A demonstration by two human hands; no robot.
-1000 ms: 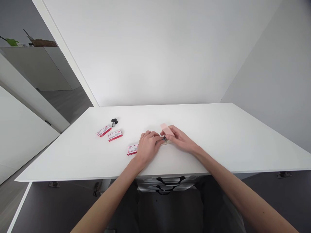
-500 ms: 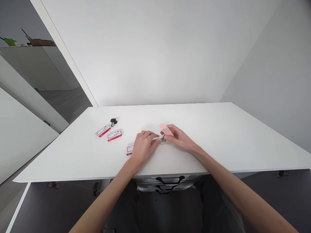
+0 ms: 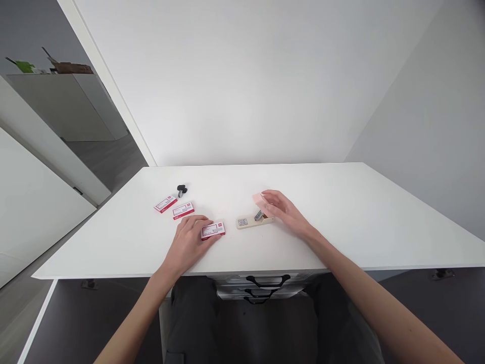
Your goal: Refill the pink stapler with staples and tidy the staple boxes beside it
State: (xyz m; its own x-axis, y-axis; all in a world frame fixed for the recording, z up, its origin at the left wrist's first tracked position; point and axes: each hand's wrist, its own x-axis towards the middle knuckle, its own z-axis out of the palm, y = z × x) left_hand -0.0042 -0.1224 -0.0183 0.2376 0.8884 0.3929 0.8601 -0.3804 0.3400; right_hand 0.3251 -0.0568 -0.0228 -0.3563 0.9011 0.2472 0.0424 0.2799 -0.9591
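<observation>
A small stapler (image 3: 254, 221) lies open on the white table (image 3: 341, 212), its beige base flat and its pink top lifted. My right hand (image 3: 282, 210) holds the pink top, fingers curled round it. My left hand (image 3: 189, 238) rests on the table to the left, its fingers around the left end of a red and white staple box (image 3: 213, 230).
Two more red and white staple boxes (image 3: 165, 203) (image 3: 183, 210) lie at the left of the table, with a small black and silver object (image 3: 181, 190) behind them. Black drawer handles (image 3: 267, 279) show under the front edge.
My left hand has left the stapler and moved left to the nearest staple box. The stapler's base now lies uncovered. My right hand stays on the pink top.
</observation>
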